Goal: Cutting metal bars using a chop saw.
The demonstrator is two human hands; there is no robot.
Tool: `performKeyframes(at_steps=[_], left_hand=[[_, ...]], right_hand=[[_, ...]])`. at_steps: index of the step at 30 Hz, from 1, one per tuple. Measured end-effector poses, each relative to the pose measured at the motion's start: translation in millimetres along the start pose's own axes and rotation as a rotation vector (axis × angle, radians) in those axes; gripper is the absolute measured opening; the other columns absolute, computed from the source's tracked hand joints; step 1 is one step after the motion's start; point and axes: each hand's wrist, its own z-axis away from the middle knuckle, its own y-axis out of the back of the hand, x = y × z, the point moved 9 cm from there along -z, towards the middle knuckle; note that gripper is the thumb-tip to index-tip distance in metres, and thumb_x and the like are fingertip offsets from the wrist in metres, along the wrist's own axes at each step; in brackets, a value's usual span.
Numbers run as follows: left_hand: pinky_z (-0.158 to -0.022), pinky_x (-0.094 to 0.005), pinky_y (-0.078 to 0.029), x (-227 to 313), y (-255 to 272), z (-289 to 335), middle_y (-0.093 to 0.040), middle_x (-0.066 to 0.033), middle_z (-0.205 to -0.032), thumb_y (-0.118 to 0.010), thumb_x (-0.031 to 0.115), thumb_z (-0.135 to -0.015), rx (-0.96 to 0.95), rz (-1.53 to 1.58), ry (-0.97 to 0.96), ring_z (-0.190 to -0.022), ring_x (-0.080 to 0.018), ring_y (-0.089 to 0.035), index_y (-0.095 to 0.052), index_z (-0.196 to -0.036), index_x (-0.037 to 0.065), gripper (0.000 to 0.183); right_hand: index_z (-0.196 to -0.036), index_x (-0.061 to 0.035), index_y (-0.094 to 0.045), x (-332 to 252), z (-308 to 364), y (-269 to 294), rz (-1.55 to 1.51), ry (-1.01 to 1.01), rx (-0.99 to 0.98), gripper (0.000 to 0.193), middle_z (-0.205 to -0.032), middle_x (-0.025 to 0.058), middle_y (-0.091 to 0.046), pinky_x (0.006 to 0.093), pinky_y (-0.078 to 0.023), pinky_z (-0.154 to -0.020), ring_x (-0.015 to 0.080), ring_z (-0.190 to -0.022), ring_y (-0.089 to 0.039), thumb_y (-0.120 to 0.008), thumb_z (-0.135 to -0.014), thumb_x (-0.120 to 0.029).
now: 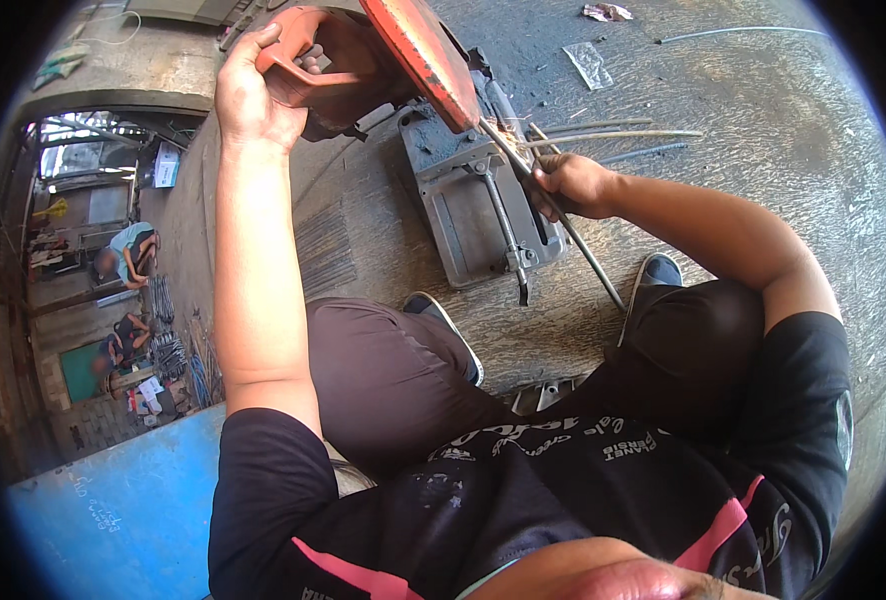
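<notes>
My left hand [261,92] is wrapped round the orange D-shaped handle [313,88] of a chop saw, whose worn orange blade guard [425,62] is lowered over the grey base [468,225]. With my right hand [575,186] I grip a thin metal rod [593,262], which slants from under the guard down toward my right foot. Small sparks [511,127] show where the rod meets the guard's lower end; the cutting edge itself is hidden. A clamp screw [500,205] runs along the base, left of the rod.
Several loose rods [653,134] lie beyond my right hand. Thin bars [325,248] lie side by side on the floor, left of the saw. A clear plastic bag [589,66] lies farther off. Two people [128,252] crouch at the far left, past a blue panel [123,500].
</notes>
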Motion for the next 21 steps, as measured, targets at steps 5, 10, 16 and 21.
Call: performKeyframes(at_steps=[5, 10, 16, 21], left_hand=[[-0.077, -0.0372, -0.049, 0.3, 0.7, -0.1, -0.061, -0.0162, -0.098, -0.054, 0.022, -0.086, -0.006, 0.002, -0.006, -0.084, -0.0251, -0.058, -0.051, -0.115, -0.006, 0.041], [-0.075, -0.0371, -0.049, -1.2, 2.8, -2.5, -0.061, -0.0167, -0.095, -0.053, 0.022, -0.087, -0.029, 0.001, 0.012, -0.082, -0.0259, -0.059, -0.05, -0.116, -0.007, 0.041], [-0.076, -0.0384, -0.049, -1.4, 2.8, 0.8, -0.061, -0.0175, -0.094, -0.053, 0.023, -0.087, -0.016, 0.0, 0.017, -0.082, -0.0269, -0.059, -0.05, -0.116, -0.006, 0.041], [-0.079, -0.0397, -0.048, -0.9, -2.9, 1.8, -0.06, -0.0165, -0.1, -0.053, 0.022, -0.086, 0.002, -0.001, 0.019, -0.088, -0.0261, -0.058, -0.051, -0.116, -0.005, 0.04]], right_hand=[[-0.106, 0.0021, -0.05, 4.7, 0.4, -4.3, -0.013, -0.05, 0.003, 0.028, -0.082, 0.0121, -0.055, 0.037, -0.047, -0.064, 0.0227, -0.07, -0.056, -0.034, -0.1, -0.02], [-0.108, 0.0025, -0.05, 13.0, -4.2, -2.2, -0.047, -0.101, 0.004, 0.031, -0.082, 0.0108, -0.054, 0.036, -0.048, -0.064, 0.0217, -0.069, -0.055, -0.031, -0.101, -0.02], [-0.108, -0.0008, -0.05, -1.9, 1.8, 14.7, 0.039, -0.051, 0.241, 0.03, -0.081, 0.008, -0.052, 0.0298, -0.046, -0.054, 0.0145, -0.065, -0.049, -0.044, -0.098, -0.029], [-0.1, -0.0004, -0.049, -7.3, 3.5, 21.6, 0.175, 0.024, 0.352, 0.025, -0.073, 0.0071, -0.052, 0.0281, -0.043, -0.047, 0.014, -0.056, -0.051, -0.059, -0.092, -0.022]])
